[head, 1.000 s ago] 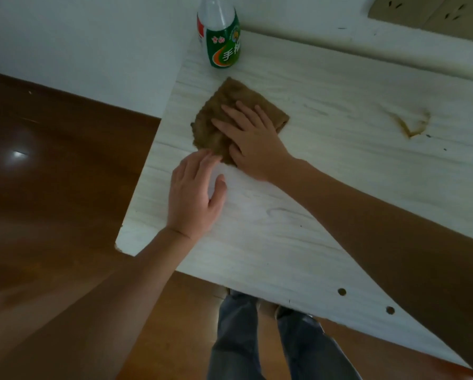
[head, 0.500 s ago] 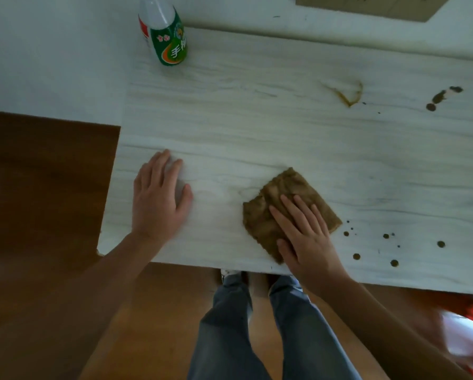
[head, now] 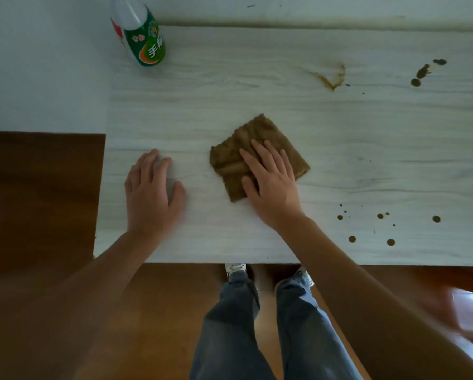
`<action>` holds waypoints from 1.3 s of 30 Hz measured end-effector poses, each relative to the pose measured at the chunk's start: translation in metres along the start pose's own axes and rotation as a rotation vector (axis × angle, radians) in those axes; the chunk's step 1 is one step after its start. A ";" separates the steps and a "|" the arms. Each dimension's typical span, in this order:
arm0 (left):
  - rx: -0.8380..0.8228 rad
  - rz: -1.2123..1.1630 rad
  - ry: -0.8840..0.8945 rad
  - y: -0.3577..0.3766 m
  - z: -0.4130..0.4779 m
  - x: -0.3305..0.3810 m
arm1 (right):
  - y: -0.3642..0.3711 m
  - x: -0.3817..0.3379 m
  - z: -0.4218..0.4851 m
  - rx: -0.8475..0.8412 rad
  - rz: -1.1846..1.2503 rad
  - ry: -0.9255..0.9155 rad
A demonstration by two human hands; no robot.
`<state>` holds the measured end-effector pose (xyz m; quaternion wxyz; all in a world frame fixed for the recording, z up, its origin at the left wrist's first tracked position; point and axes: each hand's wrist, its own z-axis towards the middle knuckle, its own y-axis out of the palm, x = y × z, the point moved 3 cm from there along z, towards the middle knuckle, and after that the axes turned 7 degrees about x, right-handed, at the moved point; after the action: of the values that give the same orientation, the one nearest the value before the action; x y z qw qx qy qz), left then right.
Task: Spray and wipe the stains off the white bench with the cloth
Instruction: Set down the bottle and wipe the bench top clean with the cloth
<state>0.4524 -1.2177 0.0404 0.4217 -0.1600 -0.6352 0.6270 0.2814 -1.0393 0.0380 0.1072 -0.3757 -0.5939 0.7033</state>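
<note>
Your right hand (head: 271, 185) lies flat, palm down, fingers spread on the brown cloth (head: 260, 156) at frame centre. That grip is released: it presses the cloth against the white desk (head: 367, 165) and isn't clenched around it. Compared with half a second ago the cloth and hand sit further in from the desk's near edge; back then they were right at the edge. A second ago they were up by the bottle at the far left corner.

Your left hand (head: 151, 196) is also flat on the desk, left of centre, grip released, holding nothing. It's beside the cloth, not touching it, in much the same spot near the left end as before.

The spray bottle (head: 141, 32), green label and white top, stands at the upper left of the frame on the desk's far corner, well apart from both hands, in the same corner as before.

Stains left on the desk:
- brown V-shaped smear (head: 332, 78), upper right of centre
- dark blotches (head: 424, 72) at the far upper right
- scattered brown drops (head: 380, 226) at lower right, to the right of your right forearm

The cloth touches none of them.

Your jeans (head: 268, 325) and shoes show at bottom centre on the dark wooden floor (head: 38, 215).
</note>
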 end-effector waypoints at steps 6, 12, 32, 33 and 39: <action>-0.058 -0.090 0.200 0.012 0.028 0.081 | -0.031 0.066 -0.033 0.018 -0.054 0.187; -0.071 -0.050 0.153 0.057 0.055 0.145 | -0.068 0.147 -0.007 0.050 -0.103 0.363; 0.006 0.099 0.157 0.074 0.049 0.150 | -0.043 0.129 0.136 0.077 -0.068 -0.002; 0.005 0.100 0.155 0.073 0.049 0.150 | -0.041 0.125 0.124 0.054 -0.058 -0.063; 0.008 0.095 0.148 0.072 0.050 0.151 | -0.069 0.181 0.078 -0.004 -0.109 -0.100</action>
<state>0.3026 -1.1285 0.0311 0.4379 -0.2343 -0.5914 0.6353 0.0841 -0.9710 0.0299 0.1148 -0.3073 -0.6197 0.7130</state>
